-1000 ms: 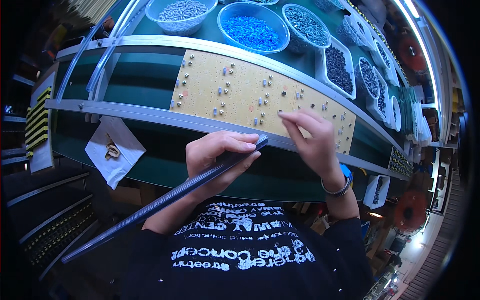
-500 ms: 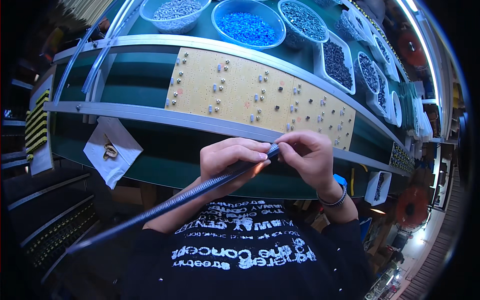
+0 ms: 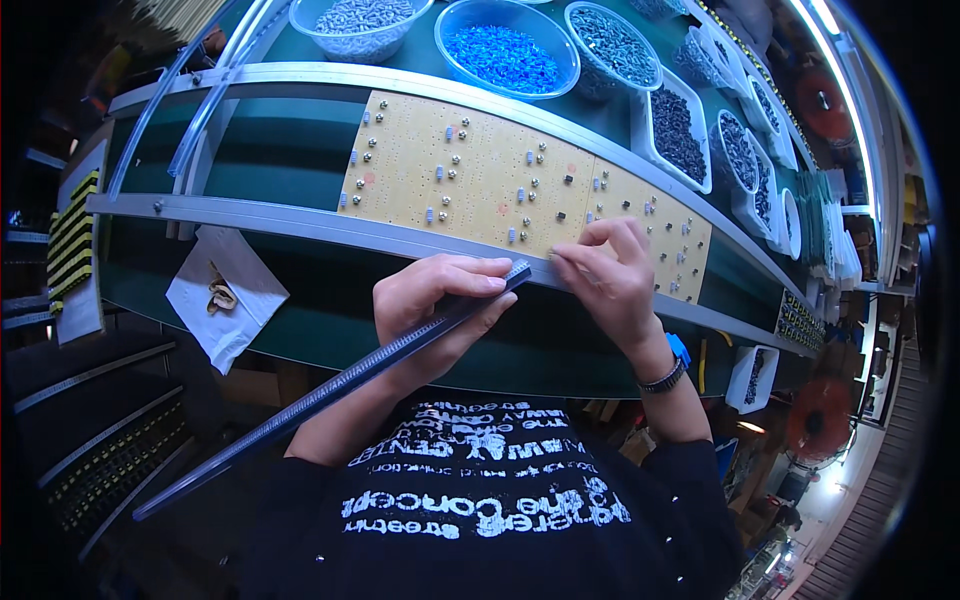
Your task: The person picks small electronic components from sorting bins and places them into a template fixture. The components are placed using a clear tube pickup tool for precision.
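A long, narrow plastic component tube [image 3: 340,386] lies slantwise in front of me, with a row of small parts showing inside. My left hand [image 3: 415,297] is wrapped round its upper end, thumb on top. The tube's far end points down and left. Beside that upper end and apart from it is my right hand [image 3: 615,280], its thumb and index finger pinched at the near edge of the tan circuit board [image 3: 485,180]. Whatever the pinch holds is too small to name. Metal-topped parts, pale blue parts and a few black ones stand on this board and on the adjoining board [image 3: 622,185].
Two metal rails [image 3: 300,213] border the boards. Beyond them stand a bowl of blue parts [image 3: 505,60], a bowl of grey parts [image 3: 365,18], a bowl of dark green parts [image 3: 612,45] and a white tray of black parts [image 3: 676,135]. A white sheet [image 3: 215,325] hangs at left.
My right hand has left the tube's end and moved up towards the boards, fingers pinched. The left hand has shifted slightly left and down with the tube.
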### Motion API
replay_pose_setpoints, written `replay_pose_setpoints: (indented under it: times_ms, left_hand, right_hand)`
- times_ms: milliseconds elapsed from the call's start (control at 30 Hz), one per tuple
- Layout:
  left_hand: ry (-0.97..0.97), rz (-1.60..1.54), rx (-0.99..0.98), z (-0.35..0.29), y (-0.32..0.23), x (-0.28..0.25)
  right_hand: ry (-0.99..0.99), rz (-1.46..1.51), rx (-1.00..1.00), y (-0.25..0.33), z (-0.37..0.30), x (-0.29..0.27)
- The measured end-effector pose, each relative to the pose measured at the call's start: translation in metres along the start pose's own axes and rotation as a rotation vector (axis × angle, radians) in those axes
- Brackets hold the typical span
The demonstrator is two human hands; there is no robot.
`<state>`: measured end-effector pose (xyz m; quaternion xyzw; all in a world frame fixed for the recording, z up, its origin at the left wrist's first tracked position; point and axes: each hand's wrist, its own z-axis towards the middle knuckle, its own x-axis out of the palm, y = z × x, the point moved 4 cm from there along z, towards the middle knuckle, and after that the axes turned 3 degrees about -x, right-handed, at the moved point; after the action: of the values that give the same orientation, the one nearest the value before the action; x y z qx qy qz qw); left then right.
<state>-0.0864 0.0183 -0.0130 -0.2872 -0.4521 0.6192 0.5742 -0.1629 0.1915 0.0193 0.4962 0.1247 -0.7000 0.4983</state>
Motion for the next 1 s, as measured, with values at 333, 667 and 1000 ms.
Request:
replay_pose_setpoints:
  times_ms: [333, 667, 1000]
  left_hand:
    - [0.026, 0.027, -0.020, 0.004, -0.007, 0.001]
    - [0.224, 0.037, 0.008, 0.006, -0.015, -0.001]
    - [-0.084, -0.038, 0.046, 0.001, -0.012, -0.024]
  right_hand:
    - [0.187, 0.139, 0.094, 0.009, 0.011, -0.008]
    - [0.303, 1.154, 0.742, 0.013, 0.010, 0.007]
    - [0.021, 0.062, -0.089, 0.016, 0.080, 0.006]
